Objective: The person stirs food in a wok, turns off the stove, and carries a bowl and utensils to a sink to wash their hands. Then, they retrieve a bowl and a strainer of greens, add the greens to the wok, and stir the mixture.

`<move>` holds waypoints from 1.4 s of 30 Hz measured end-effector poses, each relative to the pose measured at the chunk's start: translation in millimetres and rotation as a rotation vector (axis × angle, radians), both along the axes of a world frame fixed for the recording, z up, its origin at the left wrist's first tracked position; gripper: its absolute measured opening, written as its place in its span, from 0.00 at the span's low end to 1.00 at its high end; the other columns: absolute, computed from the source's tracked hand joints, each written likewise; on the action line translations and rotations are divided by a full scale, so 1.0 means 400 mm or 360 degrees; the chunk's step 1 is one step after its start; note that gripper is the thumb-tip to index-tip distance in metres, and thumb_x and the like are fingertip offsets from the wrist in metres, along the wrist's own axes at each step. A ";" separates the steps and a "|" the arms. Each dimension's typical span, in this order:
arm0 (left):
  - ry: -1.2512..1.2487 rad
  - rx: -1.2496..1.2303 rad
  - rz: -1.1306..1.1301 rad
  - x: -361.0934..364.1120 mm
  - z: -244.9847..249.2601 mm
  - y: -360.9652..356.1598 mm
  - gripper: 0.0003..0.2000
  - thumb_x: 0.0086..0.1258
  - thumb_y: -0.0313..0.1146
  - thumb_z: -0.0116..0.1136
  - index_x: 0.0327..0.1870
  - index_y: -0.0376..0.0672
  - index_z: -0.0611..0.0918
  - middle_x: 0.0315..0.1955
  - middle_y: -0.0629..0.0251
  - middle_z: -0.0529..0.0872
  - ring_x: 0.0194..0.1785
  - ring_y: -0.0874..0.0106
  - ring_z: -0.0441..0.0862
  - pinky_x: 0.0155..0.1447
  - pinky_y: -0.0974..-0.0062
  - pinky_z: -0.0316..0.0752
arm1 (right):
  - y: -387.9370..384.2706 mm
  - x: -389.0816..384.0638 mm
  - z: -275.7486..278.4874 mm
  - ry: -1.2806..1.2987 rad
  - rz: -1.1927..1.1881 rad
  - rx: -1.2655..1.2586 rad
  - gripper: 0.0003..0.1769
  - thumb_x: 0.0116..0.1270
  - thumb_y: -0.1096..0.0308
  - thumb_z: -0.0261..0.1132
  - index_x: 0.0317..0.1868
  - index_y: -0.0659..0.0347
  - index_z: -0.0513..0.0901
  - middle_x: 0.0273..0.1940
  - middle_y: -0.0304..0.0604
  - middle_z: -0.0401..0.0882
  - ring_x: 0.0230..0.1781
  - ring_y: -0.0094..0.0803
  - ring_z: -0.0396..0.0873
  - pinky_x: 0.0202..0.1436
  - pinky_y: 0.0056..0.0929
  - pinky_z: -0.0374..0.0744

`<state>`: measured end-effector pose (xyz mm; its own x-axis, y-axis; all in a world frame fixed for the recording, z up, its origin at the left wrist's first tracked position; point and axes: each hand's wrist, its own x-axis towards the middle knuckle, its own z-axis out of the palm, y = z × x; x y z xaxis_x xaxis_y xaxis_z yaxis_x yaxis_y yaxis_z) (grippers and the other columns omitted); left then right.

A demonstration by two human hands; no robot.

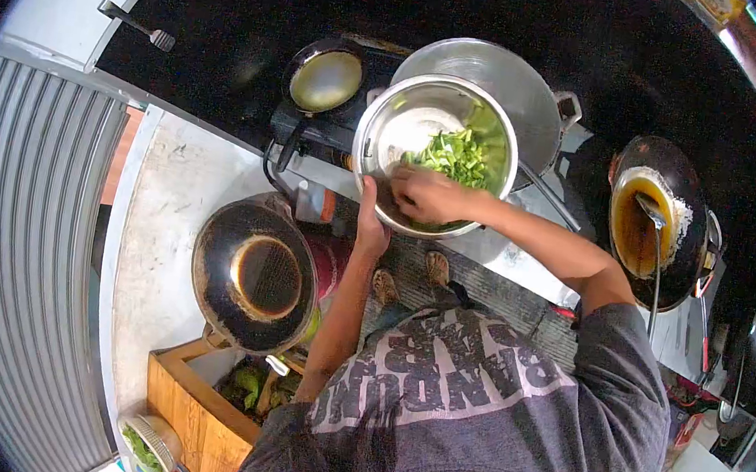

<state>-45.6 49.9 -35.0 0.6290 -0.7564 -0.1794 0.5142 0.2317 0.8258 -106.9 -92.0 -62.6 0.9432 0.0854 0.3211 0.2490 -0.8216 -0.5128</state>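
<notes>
Head camera shows the left hand clasping the steel bowl by the pot, while the right hand, blurred, perhaps pinches chopped greens; uneven pressure from its fingers could tip the bowl and spill them.

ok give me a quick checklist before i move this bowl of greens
- Left hand steadying the bowl: ok, it's at the near-left rim
- Chopped greens contained: ok, I see them gathered inside
- Right hand out of the bowl: not ok, its fingers are inside, by the greens
- Bowl off the large metal pot: cannot tell, it overlaps the pot from this view
- Heat off under the pot: cannot tell, no burner shows beneath it
</notes>
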 end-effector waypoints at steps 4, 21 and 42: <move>0.0107 0.0117 0.0008 0.002 -0.009 0.002 0.29 0.69 0.53 0.37 0.63 0.39 0.59 0.59 0.61 0.64 0.60 0.67 0.63 0.62 0.68 0.59 | -0.067 0.015 0.078 -0.0180 -0.0221 0.0199 0.04 0.51 0.72 0.60 0.27 0.65 0.77 0.25 0.50 0.75 0.22 0.41 0.73 0.29 0.33 0.73; 0.0195 0.0146 -0.0014 -0.018 -0.049 0.034 0.30 0.68 0.56 0.37 0.61 0.39 0.61 0.55 0.59 0.68 0.57 0.67 0.67 0.60 0.67 0.62 | 0.017 0.051 0.093 -0.0057 -0.0221 0.1278 0.08 0.54 0.68 0.64 0.32 0.61 0.77 0.26 0.40 0.77 0.27 0.23 0.73 0.32 0.26 0.72; 0.0044 0.0303 0.0180 -0.016 -0.027 0.115 0.31 0.68 0.55 0.36 0.62 0.37 0.60 0.56 0.58 0.67 0.59 0.65 0.64 0.62 0.66 0.58 | 0.054 -0.043 -0.030 -0.0014 0.0169 0.0073 0.05 0.56 0.71 0.59 0.30 0.64 0.74 0.29 0.51 0.74 0.31 0.45 0.73 0.35 0.38 0.72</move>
